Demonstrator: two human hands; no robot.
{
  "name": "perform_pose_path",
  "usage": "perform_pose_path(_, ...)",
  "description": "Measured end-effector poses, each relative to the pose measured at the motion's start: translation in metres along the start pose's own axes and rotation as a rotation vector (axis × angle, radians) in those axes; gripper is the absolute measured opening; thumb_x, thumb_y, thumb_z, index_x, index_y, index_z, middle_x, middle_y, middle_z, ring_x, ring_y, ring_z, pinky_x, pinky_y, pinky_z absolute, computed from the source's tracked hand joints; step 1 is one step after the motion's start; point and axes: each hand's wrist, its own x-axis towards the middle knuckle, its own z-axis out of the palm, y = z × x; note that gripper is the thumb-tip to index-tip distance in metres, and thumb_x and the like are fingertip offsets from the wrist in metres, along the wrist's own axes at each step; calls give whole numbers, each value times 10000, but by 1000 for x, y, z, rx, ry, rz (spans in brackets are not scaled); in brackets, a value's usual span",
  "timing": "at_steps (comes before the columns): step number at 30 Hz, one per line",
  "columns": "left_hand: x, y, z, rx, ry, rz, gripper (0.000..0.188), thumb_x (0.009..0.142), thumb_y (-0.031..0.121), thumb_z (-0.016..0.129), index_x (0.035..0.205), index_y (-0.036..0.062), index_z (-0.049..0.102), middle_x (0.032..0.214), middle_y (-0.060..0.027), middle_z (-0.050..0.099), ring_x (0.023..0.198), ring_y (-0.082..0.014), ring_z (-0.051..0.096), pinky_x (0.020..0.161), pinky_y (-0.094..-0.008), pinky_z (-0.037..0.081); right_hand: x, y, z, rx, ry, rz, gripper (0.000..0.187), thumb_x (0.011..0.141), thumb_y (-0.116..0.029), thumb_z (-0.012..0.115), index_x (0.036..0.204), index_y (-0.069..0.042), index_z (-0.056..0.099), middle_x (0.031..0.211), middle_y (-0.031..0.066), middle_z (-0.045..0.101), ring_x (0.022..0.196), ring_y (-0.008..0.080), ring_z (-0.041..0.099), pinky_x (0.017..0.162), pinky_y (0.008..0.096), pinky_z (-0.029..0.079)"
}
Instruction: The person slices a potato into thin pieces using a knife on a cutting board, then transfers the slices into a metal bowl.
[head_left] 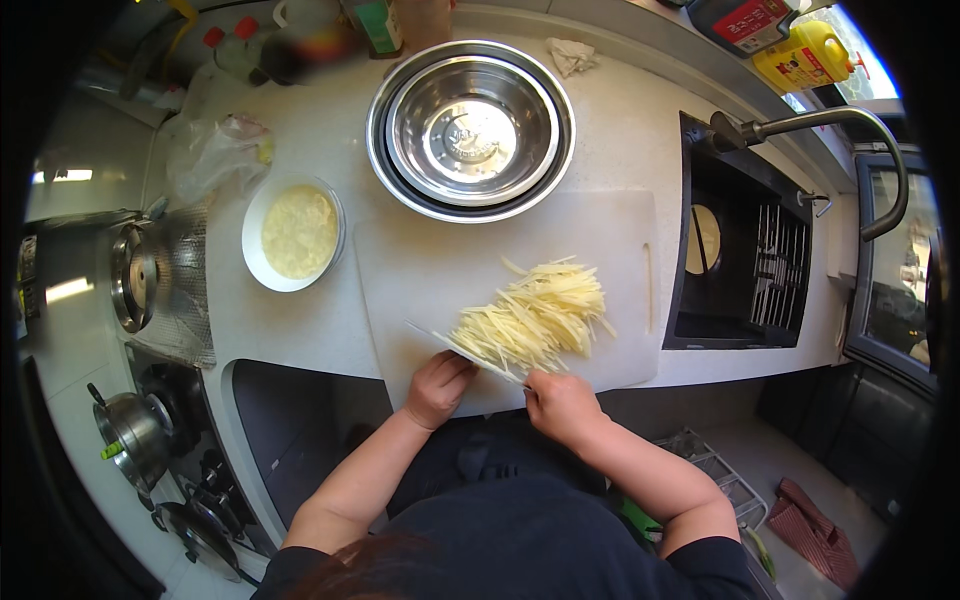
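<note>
A white cutting board (420, 270) lies on the pale counter and serves as the reference for everything else. On the board's near half, a heap of pale yellow julienned strips (535, 315) — potato, by the look of it — is fanned out, most of it already cut thin and even. A knife (465, 352) is laid with its blade along the near-left edge of the heap, touching the strips. The right hand (562, 405) is closed on the knife's handle at the board's near edge, fingers wrapped tight. The left hand (438, 385) is curled into a loose fist just left of the blade, knuckles forward; whether its fingertips are pressing anything uncut cannot be told, since they are tucked under and the view is small there. As far as can be judged, the cutting is nearly finished: no whole piece or slab is seen on the board, only strips, so little more than gathering or a last trim seems left. Beyond the board's far edge, a steel bowl (470, 128) is nested inside a larger one, apparently bare inside. Off the board's far-left corner, a white dish of pale yellow mash or grated matter (298, 232) is set. To the board's right, a dark sink (745, 255) is sunk into the counter — its tap arched over it.
</note>
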Motion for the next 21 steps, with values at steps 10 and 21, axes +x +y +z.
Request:
perform_pose_path(10, 1, 0, 0, -4, 7, 11, 188, 678, -1, 674, 862, 23, 702, 902, -72, 666, 874, -253, 654, 712, -327, 554, 0, -3, -7, -57, -95, 46, 86, 834, -119, 555, 826, -41, 589, 717, 211, 652, 685, 424, 636, 643, 519, 511)
perform_pose_path(21, -1, 2, 2, 10, 18, -14, 188, 641, 11, 643, 821, 45, 689, 892, -64, 649, 847, -245, 649, 704, -326, 548, 23, -6, 20, -66, -2, 8, 82, 824, -145, 605, 831, -64, 605, 682, 202, 640, 651, 414, 635, 614, 523, 516)
